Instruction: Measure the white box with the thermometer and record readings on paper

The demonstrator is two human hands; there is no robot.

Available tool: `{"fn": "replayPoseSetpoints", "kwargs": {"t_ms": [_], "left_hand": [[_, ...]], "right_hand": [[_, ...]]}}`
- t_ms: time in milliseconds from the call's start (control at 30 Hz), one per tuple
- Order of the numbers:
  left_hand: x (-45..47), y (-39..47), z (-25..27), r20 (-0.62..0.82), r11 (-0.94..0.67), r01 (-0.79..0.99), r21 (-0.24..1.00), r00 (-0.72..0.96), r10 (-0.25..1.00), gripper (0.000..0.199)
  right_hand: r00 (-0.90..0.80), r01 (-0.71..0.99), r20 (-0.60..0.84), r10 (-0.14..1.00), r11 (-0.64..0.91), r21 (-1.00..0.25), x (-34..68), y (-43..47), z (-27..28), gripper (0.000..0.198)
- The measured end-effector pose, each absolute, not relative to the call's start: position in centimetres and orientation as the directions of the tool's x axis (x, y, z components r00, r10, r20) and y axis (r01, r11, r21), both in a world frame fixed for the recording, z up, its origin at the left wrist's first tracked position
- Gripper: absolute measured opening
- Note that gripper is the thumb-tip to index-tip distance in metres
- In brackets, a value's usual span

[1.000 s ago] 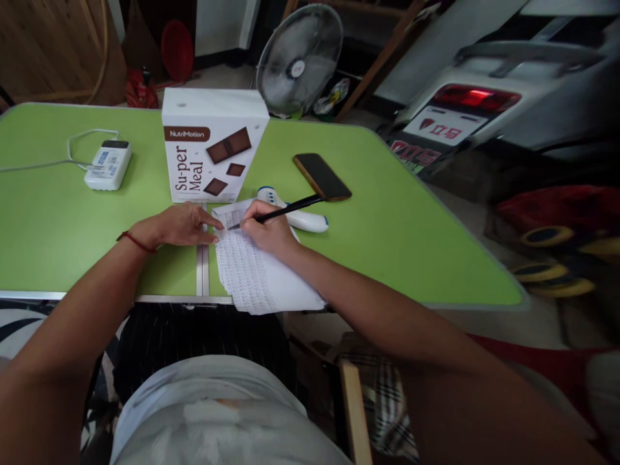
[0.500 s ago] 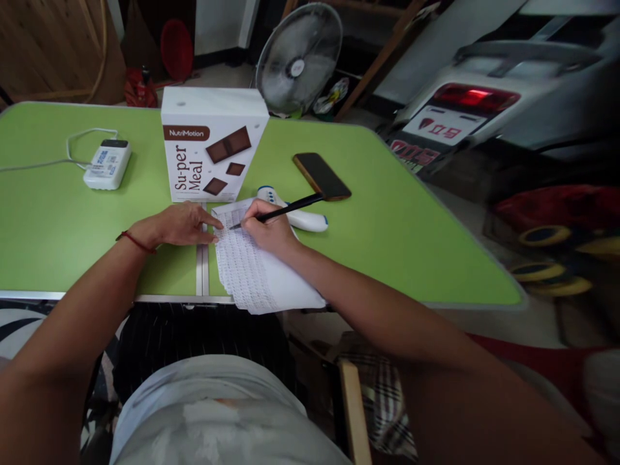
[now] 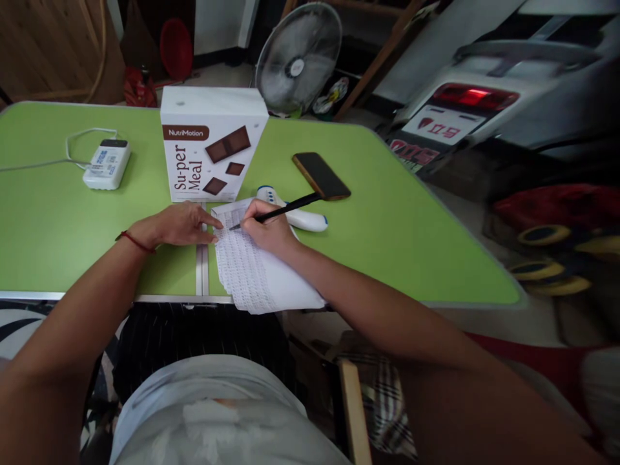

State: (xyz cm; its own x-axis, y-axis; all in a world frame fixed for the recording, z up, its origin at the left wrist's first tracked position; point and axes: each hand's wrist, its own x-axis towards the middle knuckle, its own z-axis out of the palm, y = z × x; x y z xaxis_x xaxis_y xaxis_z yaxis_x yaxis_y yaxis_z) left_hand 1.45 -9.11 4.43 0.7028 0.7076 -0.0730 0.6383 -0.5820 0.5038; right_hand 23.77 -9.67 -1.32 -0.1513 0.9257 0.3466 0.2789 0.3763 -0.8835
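In my right hand (image 3: 268, 227) is a black pen (image 3: 285, 208), its tip at the upper part of a sheet of paper (image 3: 247, 274). Dense handwriting covers the sheet's left part, while its right part is blank. The paper's lower edge hangs past the table edge. My left hand (image 3: 184, 224) rests on the table with fingers apart, index finger and thumb tip at the paper's left edge. Partly behind my right hand lies a white handheld thermometer (image 3: 305, 219). A white NutriMotion box (image 3: 213, 145) stands upright just beyond both hands.
On the green table (image 3: 397, 239), a phone (image 3: 321, 175) lies beyond the thermometer. A white power adapter (image 3: 107, 165) with cables sits at the left. Past the table stand a fan (image 3: 298, 61) and a white scooter (image 3: 455, 116) with a red tail light.
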Motion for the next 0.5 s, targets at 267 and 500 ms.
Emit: {"fn": "replayPoseSetpoints", "kwargs": {"t_ms": [267, 500], "left_hand": [[1.35, -9.09, 4.51, -0.070, -0.588, 0.629, 0.509, 0.711, 0.700, 0.039], [1.38, -9.12, 4.58, -0.074, -0.581, 0.637, 0.506, 0.703, 0.707, 0.037]], "right_hand": [[-0.111, 0.287, 0.349, 0.930, 0.366, -0.885, 23.75, -9.62, -1.23, 0.017], [-0.137, 0.304, 0.339, 0.931, 0.365, -0.880, 23.83, -9.58, -1.27, 0.020]]}}
